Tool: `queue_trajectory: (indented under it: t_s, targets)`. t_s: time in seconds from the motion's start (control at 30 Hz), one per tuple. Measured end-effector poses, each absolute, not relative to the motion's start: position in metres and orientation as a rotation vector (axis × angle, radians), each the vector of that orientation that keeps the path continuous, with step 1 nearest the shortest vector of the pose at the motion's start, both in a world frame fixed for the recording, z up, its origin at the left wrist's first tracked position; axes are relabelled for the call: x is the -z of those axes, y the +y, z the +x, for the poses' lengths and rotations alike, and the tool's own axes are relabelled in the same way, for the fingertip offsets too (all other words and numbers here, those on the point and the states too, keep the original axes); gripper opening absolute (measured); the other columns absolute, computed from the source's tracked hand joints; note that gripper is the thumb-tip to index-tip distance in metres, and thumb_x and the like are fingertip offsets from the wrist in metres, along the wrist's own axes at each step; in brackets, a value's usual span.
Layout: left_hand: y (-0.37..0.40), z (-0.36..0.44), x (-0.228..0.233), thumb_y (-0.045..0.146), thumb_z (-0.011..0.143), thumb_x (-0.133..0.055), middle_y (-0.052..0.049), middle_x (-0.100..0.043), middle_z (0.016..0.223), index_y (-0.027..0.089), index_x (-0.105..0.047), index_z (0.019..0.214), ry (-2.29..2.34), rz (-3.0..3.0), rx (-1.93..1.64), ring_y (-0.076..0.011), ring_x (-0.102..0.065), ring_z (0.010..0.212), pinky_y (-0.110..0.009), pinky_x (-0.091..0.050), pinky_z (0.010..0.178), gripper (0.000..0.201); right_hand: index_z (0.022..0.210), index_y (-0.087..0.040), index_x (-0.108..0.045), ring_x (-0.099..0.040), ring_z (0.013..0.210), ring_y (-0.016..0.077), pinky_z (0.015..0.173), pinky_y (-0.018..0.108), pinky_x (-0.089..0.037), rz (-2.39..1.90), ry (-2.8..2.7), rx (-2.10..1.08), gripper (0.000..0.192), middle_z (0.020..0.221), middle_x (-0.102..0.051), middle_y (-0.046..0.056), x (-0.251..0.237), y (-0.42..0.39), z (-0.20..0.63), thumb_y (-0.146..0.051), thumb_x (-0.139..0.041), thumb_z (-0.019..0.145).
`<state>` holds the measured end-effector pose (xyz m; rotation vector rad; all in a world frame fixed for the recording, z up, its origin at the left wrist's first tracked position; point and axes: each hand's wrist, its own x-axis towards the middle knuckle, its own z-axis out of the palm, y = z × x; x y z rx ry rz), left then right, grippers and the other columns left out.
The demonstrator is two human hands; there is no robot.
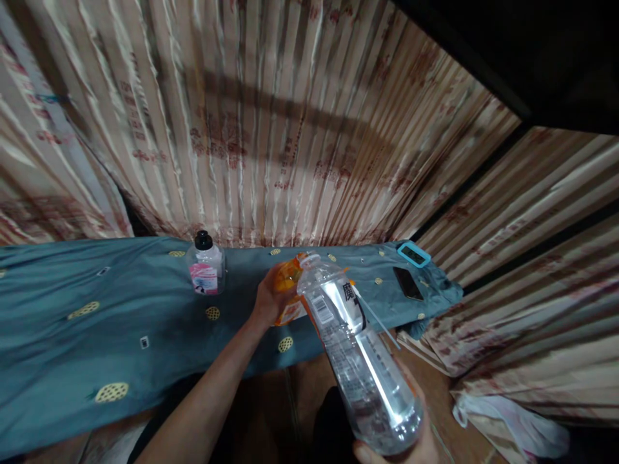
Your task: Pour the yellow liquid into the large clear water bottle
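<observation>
The right hand [403,444] grips the base of a clear plastic bottle [360,361], tilted with its open neck meeting the orange bottle [289,283] that the left hand [268,299] clasps on the teal-draped counter [97,303]. Keeping both mouths aligned and the tilt gentle should avoid spills. A black-capped bottle [206,265] stands to the left, a phone [407,283] to the right.

A home room: patterned curtains [271,129] behind a cloth-covered table [97,309].

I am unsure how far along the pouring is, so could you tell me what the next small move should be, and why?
Probably tip the clear bottle in the right hand slightly further. Its open mouth already meets the orange bottle that the left hand steadies on the blue cloth, and liquid remains near its base.
</observation>
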<state>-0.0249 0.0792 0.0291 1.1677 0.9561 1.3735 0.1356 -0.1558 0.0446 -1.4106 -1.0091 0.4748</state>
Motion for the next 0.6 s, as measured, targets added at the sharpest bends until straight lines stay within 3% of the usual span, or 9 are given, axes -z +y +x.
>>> queue_trajectory:
  t_s: [0.27, 0.4, 0.5, 0.6]
  targets:
    - [0.0796, -0.0234, -0.0278, 0.04, 0.058, -0.083, -0.006, -0.079, 0.099, 0.019, -0.066, 0.103, 0.909, 1.191, -1.417, -0.0255, -0.075, 0.09, -0.037, -0.061, 0.085, 0.052, 0.151, -0.023, -0.041, -0.067, 0.125, 0.0261, 0.101, 0.027, -0.053, -1.376, -1.047, -0.437, 0.105, 0.136, -0.069, 0.008, -0.049, -0.1553, 0.131, -0.065, -0.087, 0.066]
    - [0.0801, -0.0235, -0.0275, 0.039, 0.059, -0.081, -0.006, -0.079, 0.101, 0.019, -0.066, 0.104, 0.907, 1.205, -1.426, -0.026, -0.075, 0.092, -0.038, -0.061, 0.086, 0.052, 0.15, -0.018, -0.041, -0.067, 0.124, 0.0298, 0.101, 0.03, -0.053, -1.418, -1.062, -0.377, 0.11, 0.138, -0.066, 0.013, -0.0444, -0.1554, 0.1334, -0.069, -0.086, 0.063]
    - [0.081, -0.0249, -0.0287, 0.04, 0.061, -0.081, -0.007, -0.079, 0.101, 0.018, -0.067, 0.107, 0.946, 1.275, -1.405, -0.0268, -0.074, 0.093, -0.039, -0.06, 0.088, 0.053, 0.153, -0.013, -0.039, -0.067, 0.122, 0.0333, 0.098, 0.035, -0.055, -1.455, -1.038, -0.366, 0.117, 0.149, -0.055, 0.02, -0.0421, -0.1555, 0.1327, -0.072, -0.084, 0.062]
    - [0.0819, -0.0259, -0.0305, 0.041, 0.061, -0.079, -0.007, -0.079, 0.101, 0.018, -0.068, 0.106, 1.009, 1.364, -1.412, -0.0274, -0.074, 0.093, -0.039, -0.06, 0.088, 0.052, 0.154, -0.008, -0.036, -0.057, 0.133, 0.0398, 0.1, 0.04, -0.054, -1.5, -1.001, -0.347, 0.126, 0.156, -0.045, 0.026, -0.0418, -0.1561, 0.1293, -0.074, -0.084, 0.058]
